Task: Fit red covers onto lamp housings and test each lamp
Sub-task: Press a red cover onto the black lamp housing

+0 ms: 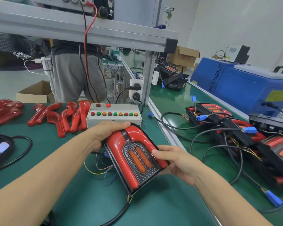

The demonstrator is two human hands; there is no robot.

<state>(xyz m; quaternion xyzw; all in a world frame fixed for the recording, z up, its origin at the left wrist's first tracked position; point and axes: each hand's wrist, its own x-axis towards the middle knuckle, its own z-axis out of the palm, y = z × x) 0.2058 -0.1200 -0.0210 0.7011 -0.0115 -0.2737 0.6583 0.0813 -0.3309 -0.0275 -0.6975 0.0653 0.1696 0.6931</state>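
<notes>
Lamp [134,158] in both my hands, held tilted just above the green surface [170,206] in front of the test box [113,115]. My left hand [104,136] curls its grip over the rounded top end; my right hand [175,162] clamps the lower right edge, thumb on the face beside the two orange lenses. Both red covers look seated either side of the black centre strip, so I judge the fitting done on this one and the test due — though none of its lights shows lit.

The next move calls for its plug to reach the box and a free finger for the buttons [114,114]; its cable [119,212] trails off below, and I cannot see where it ends.

Room is tighter to the right — the rail [168,136] runs close by my right hand, and beyond it finished lamps [235,128] lie tangled in leads. To the left, spare covers [64,118] lie near the box; bare surface in front of me is the place to set down.
</notes>
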